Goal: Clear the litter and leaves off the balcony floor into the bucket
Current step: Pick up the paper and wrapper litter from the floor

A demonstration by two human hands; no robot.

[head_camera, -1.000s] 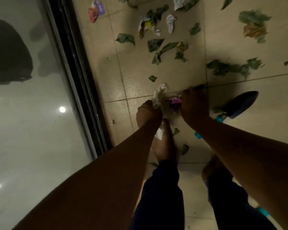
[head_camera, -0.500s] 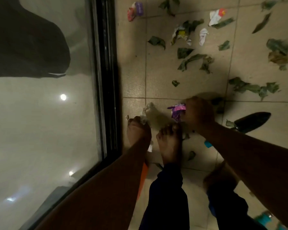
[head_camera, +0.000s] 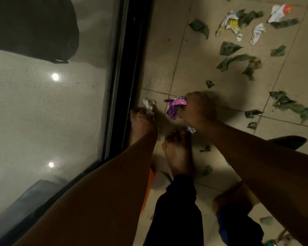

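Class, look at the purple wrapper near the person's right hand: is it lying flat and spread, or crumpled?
Crumpled. The purple wrapper is bunched into creased folds in the grip of the right hand, whose fingers curl round it just above the tiled floor.

It is a home balcony: beige floor tiles (head_camera: 194,68), a dark sliding door frame (head_camera: 130,68) with mesh screen (head_camera: 52,112).

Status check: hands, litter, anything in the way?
Left hand grips white crumpled paper. Right hand grips purple wrapper. Leaves and paper scraps lie ahead on the floor. Bucket not in view.
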